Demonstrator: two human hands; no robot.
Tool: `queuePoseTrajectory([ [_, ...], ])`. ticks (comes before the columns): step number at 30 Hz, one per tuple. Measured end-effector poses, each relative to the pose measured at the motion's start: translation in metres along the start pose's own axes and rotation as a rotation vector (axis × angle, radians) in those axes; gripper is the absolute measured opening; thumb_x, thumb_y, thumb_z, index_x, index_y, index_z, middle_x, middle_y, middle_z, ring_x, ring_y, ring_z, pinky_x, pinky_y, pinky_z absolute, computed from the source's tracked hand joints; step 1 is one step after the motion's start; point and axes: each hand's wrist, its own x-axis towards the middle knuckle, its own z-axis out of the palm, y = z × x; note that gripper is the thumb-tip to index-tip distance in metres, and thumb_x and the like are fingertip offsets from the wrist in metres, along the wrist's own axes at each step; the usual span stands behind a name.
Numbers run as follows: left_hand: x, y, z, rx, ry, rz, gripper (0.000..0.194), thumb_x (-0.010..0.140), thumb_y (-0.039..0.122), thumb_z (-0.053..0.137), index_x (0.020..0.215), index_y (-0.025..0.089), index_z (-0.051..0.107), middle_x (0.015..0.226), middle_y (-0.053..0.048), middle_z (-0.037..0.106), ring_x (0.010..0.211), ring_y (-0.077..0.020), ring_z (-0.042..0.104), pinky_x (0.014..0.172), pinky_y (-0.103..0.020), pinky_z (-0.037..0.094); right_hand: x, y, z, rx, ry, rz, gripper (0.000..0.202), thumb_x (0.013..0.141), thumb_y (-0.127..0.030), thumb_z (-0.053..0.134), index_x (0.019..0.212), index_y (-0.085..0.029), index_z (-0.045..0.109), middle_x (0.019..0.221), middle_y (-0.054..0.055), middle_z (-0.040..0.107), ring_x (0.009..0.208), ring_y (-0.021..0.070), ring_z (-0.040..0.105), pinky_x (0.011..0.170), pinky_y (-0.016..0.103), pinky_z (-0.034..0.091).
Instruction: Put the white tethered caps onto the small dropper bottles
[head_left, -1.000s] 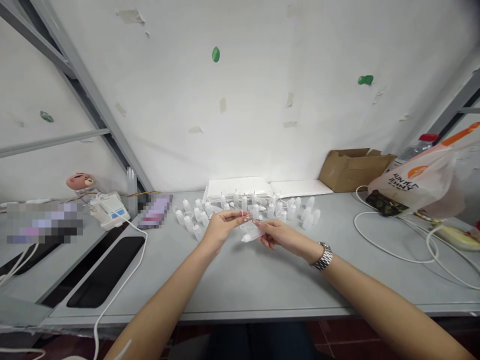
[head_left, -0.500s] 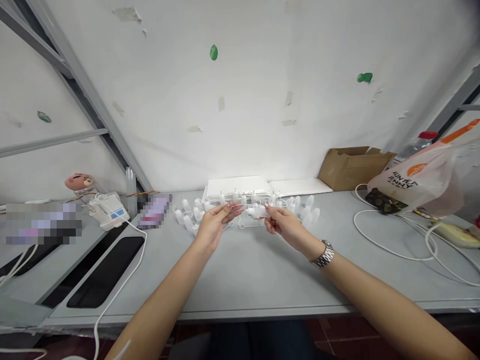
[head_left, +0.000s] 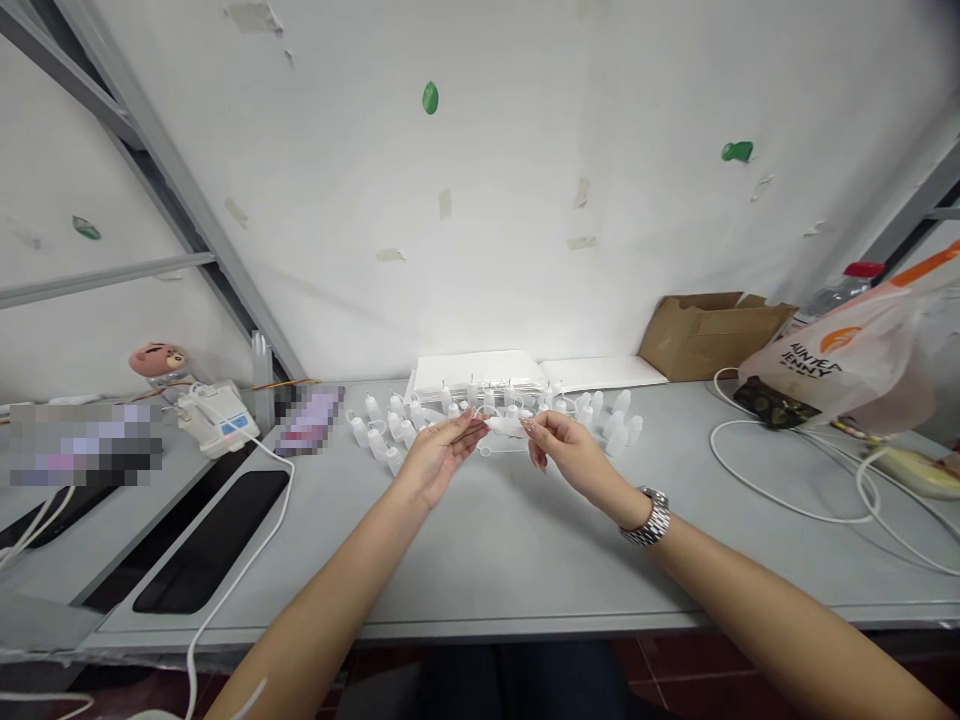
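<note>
Between my two hands, above the grey table point(head_left: 510, 540), is a small white translucent bottle point(head_left: 505, 426) lying sideways. My left hand point(head_left: 444, 450) pinches its tip end, where a thin white loop shows. The fingertips of my right hand point(head_left: 562, 446) grip the other end of the bottle. Several similar small bottles stand behind and to both sides of my hands, among them one at the left point(head_left: 375, 443) and one at the right point(head_left: 617, 438). Some of them are partly hidden by my fingers.
White sheets point(head_left: 480, 370) lie along the wall. A cardboard box point(head_left: 709, 335), a plastic bag point(head_left: 840, 360) and a looped white cable point(head_left: 757, 500) are at the right. A black phone-like slab point(head_left: 214, 540), a white power strip point(head_left: 217, 418) and a phone point(head_left: 310, 420) lie at the left.
My right fingertips have shifted slightly left along the bottle, and the fingers of that hand are less curled. My left hand has turned a little, its fingers showing more.
</note>
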Motion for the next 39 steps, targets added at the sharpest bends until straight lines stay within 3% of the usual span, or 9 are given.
queuePoseTrajectory([
  [12, -0.0002, -0.0001, -0.001, 0.029, -0.033, 0.02, 0.023, 0.06, 0.032, 0.074, 0.077, 0.016, 0.07, 0.092, -0.006, 0.07, 0.089, -0.0154, 0.061, 0.089, -0.027, 0.038, -0.0007, -0.0027, 0.0006, 0.017, -0.004, 0.015, 0.032, 0.083, -0.048, 0.045, 0.069, -0.019, 0.044, 0.054, -0.004, 0.051, 0.049, 0.009, 0.046, 0.055, 0.026, 0.039],
  [39, -0.0016, 0.0023, 0.0003, 0.016, -0.042, 0.042, 0.02, 0.065, 0.032, 0.071, 0.075, 0.015, 0.069, 0.097, -0.008, 0.068, 0.092, -0.0168, 0.06, 0.084, -0.027, 0.041, 0.0007, -0.0007, 0.0002, 0.054, -0.002, 0.01, 0.036, 0.082, -0.052, 0.044, 0.066, -0.019, 0.043, 0.053, -0.003, 0.051, 0.048, 0.0088, 0.046, 0.053, 0.026, 0.04],
])
